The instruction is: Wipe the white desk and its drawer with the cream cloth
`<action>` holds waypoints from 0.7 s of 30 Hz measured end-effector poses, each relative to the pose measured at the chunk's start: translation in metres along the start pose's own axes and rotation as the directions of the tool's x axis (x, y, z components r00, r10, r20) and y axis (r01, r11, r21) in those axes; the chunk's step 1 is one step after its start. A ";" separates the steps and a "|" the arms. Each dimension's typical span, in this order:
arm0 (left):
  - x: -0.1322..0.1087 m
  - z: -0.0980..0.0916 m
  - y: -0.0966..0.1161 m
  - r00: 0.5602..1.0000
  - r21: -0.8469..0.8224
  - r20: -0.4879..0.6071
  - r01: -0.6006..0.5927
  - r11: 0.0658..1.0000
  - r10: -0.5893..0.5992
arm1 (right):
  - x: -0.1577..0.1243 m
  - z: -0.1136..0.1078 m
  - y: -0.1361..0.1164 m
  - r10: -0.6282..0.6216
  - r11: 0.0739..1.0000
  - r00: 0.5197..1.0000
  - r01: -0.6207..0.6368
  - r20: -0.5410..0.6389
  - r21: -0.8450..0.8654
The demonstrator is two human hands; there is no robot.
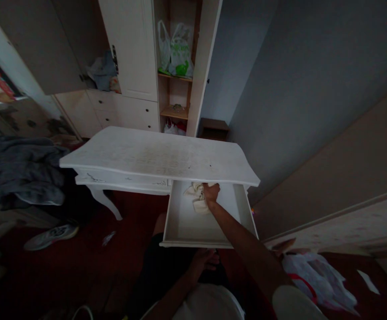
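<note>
My right hand [212, 194] reaches into a pulled-out white drawer [185, 230]. Its fingers are closed on a cream cloth [201, 206], which lies bunched against the drawer's bottom towards the back. The fingertips are partly hidden by the hand itself. The drawer belongs to a white desk [140, 149] with curved edges and brownish stains on its top. Below the drawer front, my left hand [205, 261] rests over my lap, with nothing seen in it and its fingers loosely apart.
An open wardrobe [138, 80] with plastic bags [181, 55] stands behind the desk. Dark clothes [20, 166] are heaped at left, above a shoe [51, 237] on the red floor. A white plastic bag [320, 278] lies at lower right, near the wall.
</note>
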State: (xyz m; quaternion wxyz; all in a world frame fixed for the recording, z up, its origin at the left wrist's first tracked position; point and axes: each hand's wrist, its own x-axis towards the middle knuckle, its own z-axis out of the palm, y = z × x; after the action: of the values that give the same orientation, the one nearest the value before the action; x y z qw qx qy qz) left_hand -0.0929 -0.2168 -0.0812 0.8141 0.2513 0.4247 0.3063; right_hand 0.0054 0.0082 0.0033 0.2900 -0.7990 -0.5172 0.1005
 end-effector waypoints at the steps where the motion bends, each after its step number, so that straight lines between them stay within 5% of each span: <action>1: 0.001 0.000 0.000 1.000 0.009 0.005 0.010 1.000 -0.010 | -0.005 0.009 -0.010 0.032 0.999 0.999 -0.032 -0.008 0.024; 3: 0.002 0.001 0.000 1.000 0.025 0.016 0.016 1.000 -0.016 | -0.016 0.026 -0.032 0.079 0.993 0.997 -0.079 0.001 0.083; 7: 0.003 0.001 -0.002 1.000 0.035 0.016 -0.016 0.999 0.015 | -0.040 0.051 -0.071 -0.026 0.978 0.995 0.006 0.091 0.207; 13: -0.003 0.003 -0.001 0.998 0.048 0.016 -0.058 0.997 0.057 | -0.046 0.040 -0.076 -0.189 0.947 0.945 0.104 0.266 0.303; 16: -0.004 0.004 -0.001 0.997 0.041 0.002 -0.079 0.996 0.079 | -0.050 0.021 -0.057 -0.311 0.925 0.846 0.165 0.434 0.341; 21: -0.001 0.006 -0.006 0.995 0.020 -0.011 -0.099 0.995 0.099 | -0.084 -0.005 -0.022 -0.429 0.901 0.594 0.224 0.681 0.372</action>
State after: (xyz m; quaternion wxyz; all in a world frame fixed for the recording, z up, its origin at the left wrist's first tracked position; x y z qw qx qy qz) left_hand -0.0870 -0.2227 -0.0816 0.7929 0.2779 0.4196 0.3435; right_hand -0.0472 -0.0615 0.0079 0.1619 -0.5332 -0.7114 0.4283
